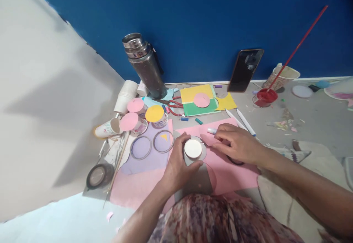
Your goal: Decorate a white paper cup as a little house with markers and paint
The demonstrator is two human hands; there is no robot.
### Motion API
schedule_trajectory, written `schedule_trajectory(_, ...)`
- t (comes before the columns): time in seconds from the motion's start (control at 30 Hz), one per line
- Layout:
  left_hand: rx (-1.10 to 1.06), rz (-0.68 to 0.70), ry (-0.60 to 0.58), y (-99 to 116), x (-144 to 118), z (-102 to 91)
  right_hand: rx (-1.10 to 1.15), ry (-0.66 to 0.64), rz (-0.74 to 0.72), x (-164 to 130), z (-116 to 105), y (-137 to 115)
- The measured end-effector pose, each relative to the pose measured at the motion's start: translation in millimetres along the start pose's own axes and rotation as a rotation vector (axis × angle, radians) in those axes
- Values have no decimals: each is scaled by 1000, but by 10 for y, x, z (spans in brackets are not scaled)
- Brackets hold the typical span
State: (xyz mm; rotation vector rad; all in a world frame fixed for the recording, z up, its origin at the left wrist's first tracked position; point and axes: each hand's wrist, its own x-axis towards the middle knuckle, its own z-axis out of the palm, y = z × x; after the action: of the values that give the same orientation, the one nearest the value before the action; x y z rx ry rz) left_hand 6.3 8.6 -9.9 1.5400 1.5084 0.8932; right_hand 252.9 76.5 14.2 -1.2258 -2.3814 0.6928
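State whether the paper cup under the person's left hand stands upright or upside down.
Upside down: the paper cup shows its flat closed base on top, gripped by the left hand.

Nothing legible from my feed. The paper cups [135, 123] lying up and left of my left-hand fingers [180, 141] carry printed markings, too blurred to make out. The phone [245, 70] propped well beyond my right-hand fingers [220, 134] has a dark screen showing only reflections. No brand visible on the steel flask [145, 64].
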Motion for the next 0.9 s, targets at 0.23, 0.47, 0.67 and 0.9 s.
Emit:
schedule_trajectory(0.23, -320, -80, 160, 200, -29, -294, 1135, -65, 419, 32, -84, -146)
schedule_trajectory(0.47, -484, -266, -11, 302, 70, -329, 1329, -116, 567, 165, 202, -310)
schedule_trajectory(0.67, -542, -389, 1, 275, 46, -333, 1267, -104, 572, 171, 267, -325)
schedule_trajectory(0.9, -626, -444, -7, 294, 4, -293, 1146, -170, 528, 111, 313, -284)
